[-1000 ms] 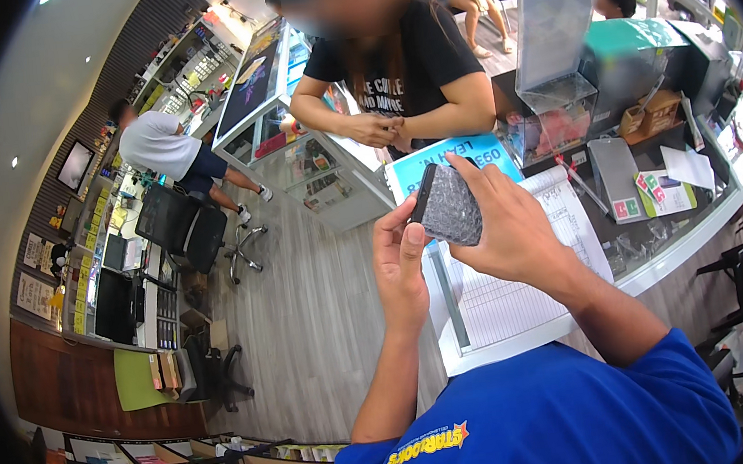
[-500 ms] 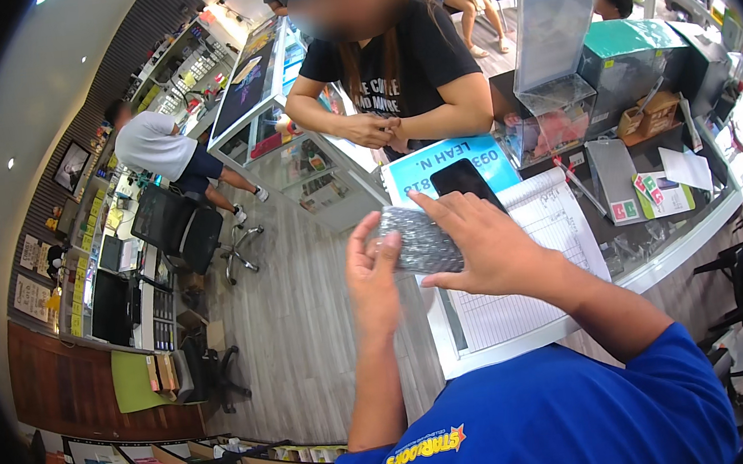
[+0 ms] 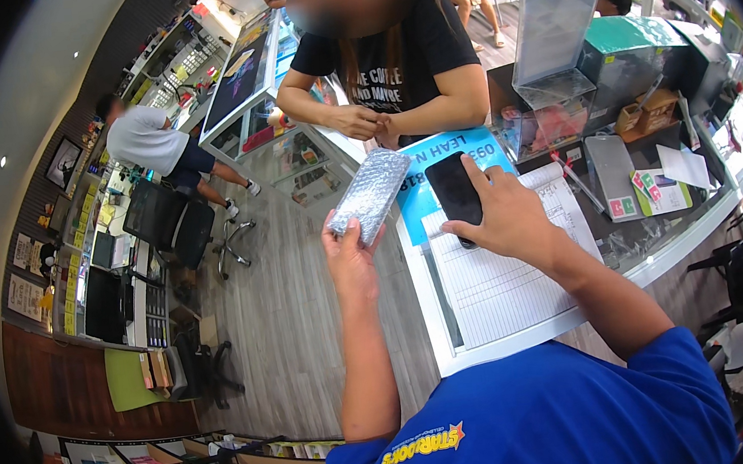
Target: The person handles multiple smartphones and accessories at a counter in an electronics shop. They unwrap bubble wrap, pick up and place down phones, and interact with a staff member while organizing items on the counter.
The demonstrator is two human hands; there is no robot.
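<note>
Head view, left hand [image 3: 352, 267] gripping silvery packet [image 3: 372, 196], right hand [image 3: 513, 220] partly hiding black phone [image 3: 451, 192], grip unclear

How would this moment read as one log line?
left hand: holding silvery wrapped packet | right hand: at black phone, grip unclear | lined pad: on counter, overlapping blue sheet

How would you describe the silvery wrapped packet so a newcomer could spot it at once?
Find the white-edged counter bearing ruled sheets. By its left edge, the person's left hand holds the packet. It is shiny and crinkled, unlike the smooth black phone at the right hand.
</note>
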